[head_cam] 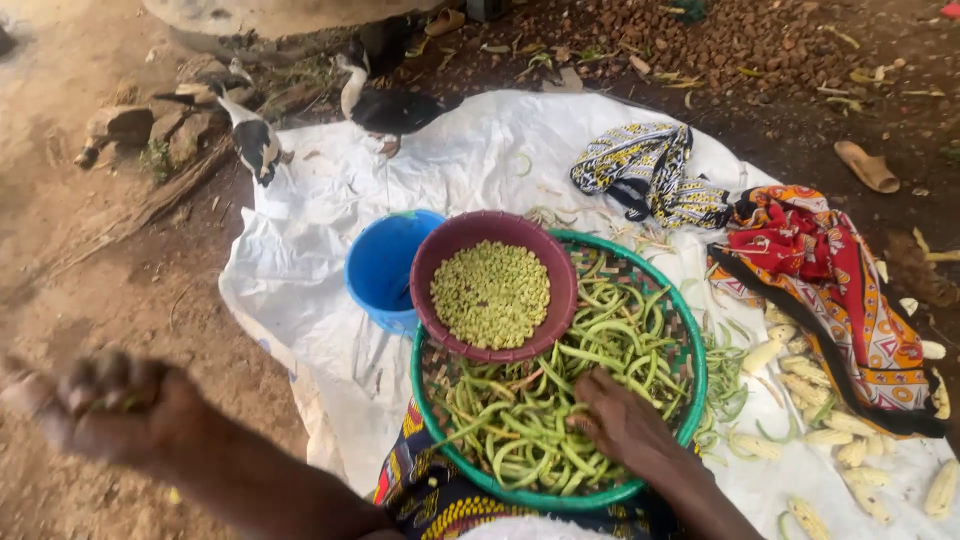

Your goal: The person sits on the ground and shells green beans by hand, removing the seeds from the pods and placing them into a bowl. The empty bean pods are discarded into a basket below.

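On woven green basket (690, 345): right hand (620, 420) open among bean pods (530, 420); left hand (110, 400) (blurred) closed, aside; maroon bowl (560, 265) of shelled beans (490, 293)

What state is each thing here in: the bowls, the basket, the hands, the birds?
Maroon bowl: filled with shelled green beans.
Blue bowl: upright, partly under the maroon bowl.
Green basket: heaped with unshelled pods.
Right hand: resting in the pods.
Left hand: raised over the dirt, blurred.
Ducks: standing at the sheet's edge.
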